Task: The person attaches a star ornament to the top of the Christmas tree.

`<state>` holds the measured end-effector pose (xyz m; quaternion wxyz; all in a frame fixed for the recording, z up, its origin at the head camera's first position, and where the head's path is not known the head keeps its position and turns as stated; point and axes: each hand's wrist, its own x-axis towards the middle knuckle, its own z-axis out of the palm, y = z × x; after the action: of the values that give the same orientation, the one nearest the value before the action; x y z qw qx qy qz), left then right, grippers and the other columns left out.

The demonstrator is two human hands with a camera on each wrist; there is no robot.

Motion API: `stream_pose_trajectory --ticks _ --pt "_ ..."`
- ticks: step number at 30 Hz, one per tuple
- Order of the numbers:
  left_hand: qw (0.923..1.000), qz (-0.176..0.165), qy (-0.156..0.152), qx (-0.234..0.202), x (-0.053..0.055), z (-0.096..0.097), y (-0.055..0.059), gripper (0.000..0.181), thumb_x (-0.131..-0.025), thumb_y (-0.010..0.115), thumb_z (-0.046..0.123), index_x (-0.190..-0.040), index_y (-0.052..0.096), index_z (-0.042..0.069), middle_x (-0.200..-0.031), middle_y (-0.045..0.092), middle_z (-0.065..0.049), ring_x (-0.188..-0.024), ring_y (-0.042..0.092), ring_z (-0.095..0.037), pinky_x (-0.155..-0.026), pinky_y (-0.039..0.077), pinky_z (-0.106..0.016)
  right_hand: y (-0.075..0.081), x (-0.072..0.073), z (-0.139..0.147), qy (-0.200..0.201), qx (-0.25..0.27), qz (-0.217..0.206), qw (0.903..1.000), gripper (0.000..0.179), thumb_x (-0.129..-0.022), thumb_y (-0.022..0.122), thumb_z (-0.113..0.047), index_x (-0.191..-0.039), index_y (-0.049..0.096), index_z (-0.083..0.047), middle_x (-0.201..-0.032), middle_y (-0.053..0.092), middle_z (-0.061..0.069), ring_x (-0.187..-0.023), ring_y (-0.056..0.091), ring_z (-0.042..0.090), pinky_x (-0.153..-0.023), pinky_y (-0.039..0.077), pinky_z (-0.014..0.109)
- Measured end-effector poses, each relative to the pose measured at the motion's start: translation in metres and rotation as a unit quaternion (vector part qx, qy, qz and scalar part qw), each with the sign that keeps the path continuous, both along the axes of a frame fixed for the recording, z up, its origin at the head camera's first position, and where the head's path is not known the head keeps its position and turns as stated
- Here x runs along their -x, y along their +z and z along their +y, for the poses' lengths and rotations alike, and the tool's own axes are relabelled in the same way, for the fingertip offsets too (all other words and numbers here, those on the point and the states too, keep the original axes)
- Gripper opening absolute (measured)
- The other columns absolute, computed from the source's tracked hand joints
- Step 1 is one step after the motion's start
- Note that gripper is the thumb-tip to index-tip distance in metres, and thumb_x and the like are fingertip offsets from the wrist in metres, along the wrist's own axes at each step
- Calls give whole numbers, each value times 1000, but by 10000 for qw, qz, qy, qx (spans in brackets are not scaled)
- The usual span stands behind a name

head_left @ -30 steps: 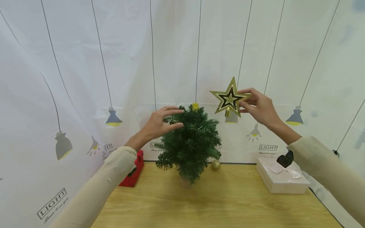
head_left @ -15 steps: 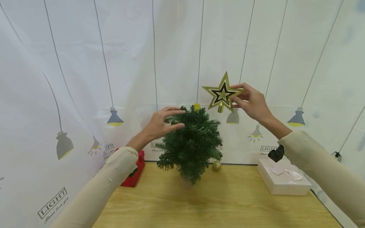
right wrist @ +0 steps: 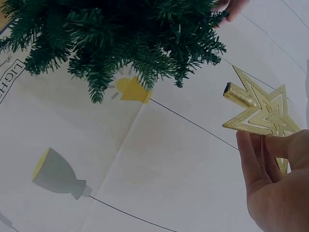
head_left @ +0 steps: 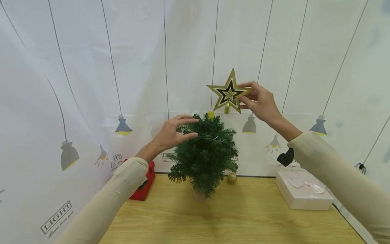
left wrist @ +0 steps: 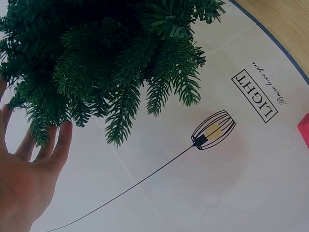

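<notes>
Just above the top of the green tree (head_left: 204, 149), a little to its right, a gold star (head_left: 229, 93) stands upright, apart from the branches, its short tube (head_left: 226, 108) pointing down. The right hand (head_left: 263, 103) pinches one point of it between thumb and fingers. At the tree's left side, the left hand (head_left: 170, 134) is relaxed, thumb and fingers parted (whether they touch the needles, I cannot tell). Behind the tree's pot (head_left: 199, 196), to the right, lies a gold ball (head_left: 232, 178)

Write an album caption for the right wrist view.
The right hand pinches a gold star, apart from the green tree, before a lamp-print backdrop.
</notes>
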<state>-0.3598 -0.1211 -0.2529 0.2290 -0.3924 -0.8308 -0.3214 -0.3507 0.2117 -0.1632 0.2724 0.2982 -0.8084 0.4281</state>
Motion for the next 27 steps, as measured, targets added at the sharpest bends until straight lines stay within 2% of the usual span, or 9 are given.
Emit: stream_pose_trajectory --ticks 9,17,27 --pt "10000 -3 -4 12 0 1 1 54 -93 81 32 -143 65 17 -152 53 -13 -135 55 -33 -93 59 -47 5 8 -18 218 106 -9 9997 37 -103 61 0 -140 60 -5 -120 70 27 -108 73 32 -79 61 25" --pt "10000 57 -4 21 1 3 1 54 -93 81 32 -143 65 17 -151 53 -13 -133 56 -33 -91 60 -47 4 14 -32 425 72 44 9991 37 -103 61 0 -140 60 -5 -119 70 26 -111 72 35 -80 61 26" --pt "10000 -22 -2 26 0 6 2 53 -94 80 33 -143 66 18 -150 54 -13 -135 55 -31 -92 60 -46 2 18 -44 509 -50 66 9987 36 -103 61 1 -139 60 -4 -117 71 25 -106 73 37 -79 62 26"
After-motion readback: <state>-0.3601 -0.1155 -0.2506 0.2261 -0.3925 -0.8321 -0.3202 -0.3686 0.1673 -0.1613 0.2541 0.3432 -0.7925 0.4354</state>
